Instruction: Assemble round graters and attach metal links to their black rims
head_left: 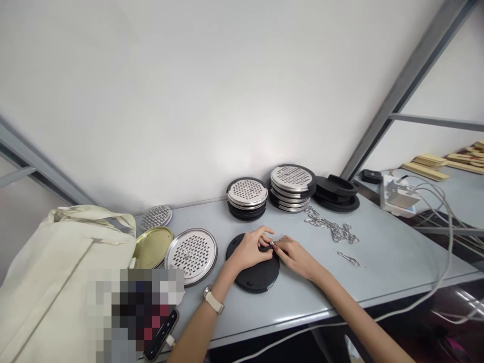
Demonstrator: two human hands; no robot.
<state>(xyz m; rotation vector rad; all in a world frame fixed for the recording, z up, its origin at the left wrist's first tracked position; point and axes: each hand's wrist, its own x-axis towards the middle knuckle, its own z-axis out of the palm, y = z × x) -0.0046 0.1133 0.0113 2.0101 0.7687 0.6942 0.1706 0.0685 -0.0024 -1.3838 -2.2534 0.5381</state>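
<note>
A round black plastic disc (259,277) lies on the table in front of me. My left hand (251,249) rests over its upper part, with thumb and fingers bent about the disc's far right edge. At that edge my right hand (289,252) pinches a small shiny metal piece (271,243), mostly hidden by the fingers; it may be a wire clip. Right of the hands lie a loose metal wire clip (348,258) and a pile of similar clips (336,232). A perforated metal grater disc (192,255) sits left of the black disc.
Behind stand two stacks of grater discs with black rims, a shorter stack (247,192) and a taller stack (293,179), beside black discs (336,189). A gold lid (153,247), another grater disc (156,218) and a cream bag (56,272) occupy the left. A white cable (449,242) hangs right.
</note>
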